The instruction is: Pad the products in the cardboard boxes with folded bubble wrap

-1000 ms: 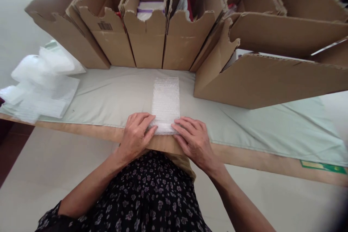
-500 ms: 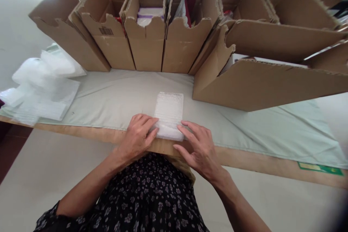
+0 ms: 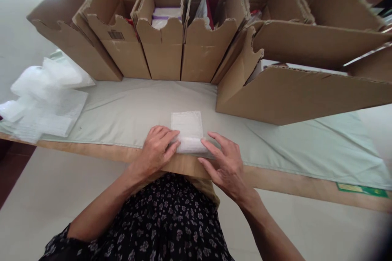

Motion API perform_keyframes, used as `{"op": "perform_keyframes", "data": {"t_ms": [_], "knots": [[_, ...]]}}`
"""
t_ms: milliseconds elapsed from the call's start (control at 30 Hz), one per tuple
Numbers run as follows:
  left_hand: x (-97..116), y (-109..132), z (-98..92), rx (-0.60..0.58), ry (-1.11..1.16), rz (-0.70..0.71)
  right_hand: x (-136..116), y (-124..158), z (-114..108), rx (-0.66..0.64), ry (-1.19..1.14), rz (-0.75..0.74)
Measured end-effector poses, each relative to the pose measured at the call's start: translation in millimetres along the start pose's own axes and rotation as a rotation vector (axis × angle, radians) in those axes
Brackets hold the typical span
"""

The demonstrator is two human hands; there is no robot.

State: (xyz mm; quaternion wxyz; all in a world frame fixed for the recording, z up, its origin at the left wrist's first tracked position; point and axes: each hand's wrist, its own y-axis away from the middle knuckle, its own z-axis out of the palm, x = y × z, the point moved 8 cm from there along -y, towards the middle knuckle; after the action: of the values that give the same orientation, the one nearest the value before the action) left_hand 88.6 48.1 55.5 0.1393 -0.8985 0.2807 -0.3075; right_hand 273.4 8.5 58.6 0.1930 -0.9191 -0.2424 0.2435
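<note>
Head view: I read the bubble wrap [image 3: 186, 123] lying on the pale cloth [image 3: 122, 110] that covers the bench [image 3: 269, 172], close to the bare wooden front edge. The far part of the wrap is flat; its near end is turned over into a fold [image 3: 192, 145] that runs crosswise between my two hands.

My left hand [image 3: 158, 145] is at the left end of the fold. Its fingers are bent, with the fingertips and thumb touching the wrap; I cannot tell whether they pinch it or only rest against it. My right hand [image 3: 226, 160] is at the right end. Its fingers are spread and released, the forefinger tip at the corner of the fold and the thumb standing apart over the bench edge.

To the left on the bench, I observe a loose pile of packing sheets [image 3: 45, 96], white and translucent. Beyond the cloth's bare middle stands a row of upright cardboard boxes [image 3: 165, 59]; one holds white-and-purple packs [image 3: 165, 13]. To the right, a large cardboard box [image 3: 303, 94] sits at an angle, a white item inside. A green label [image 3: 361, 189] lies along the front edge at far right.
</note>
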Motion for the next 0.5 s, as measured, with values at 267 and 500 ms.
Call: {"op": "perform_keyframes", "data": {"t_ms": [267,500], "knots": [[-3.7,25.9,-24.5,0.177,0.164,-0.34,10.3,-16.2,9.9,-0.05,-0.131,0.012],[7.7,81.7,12.5,-0.1,1.145,-0.933,-2.8,-12.6,-4.7,-0.101,-0.282,0.154]]}}
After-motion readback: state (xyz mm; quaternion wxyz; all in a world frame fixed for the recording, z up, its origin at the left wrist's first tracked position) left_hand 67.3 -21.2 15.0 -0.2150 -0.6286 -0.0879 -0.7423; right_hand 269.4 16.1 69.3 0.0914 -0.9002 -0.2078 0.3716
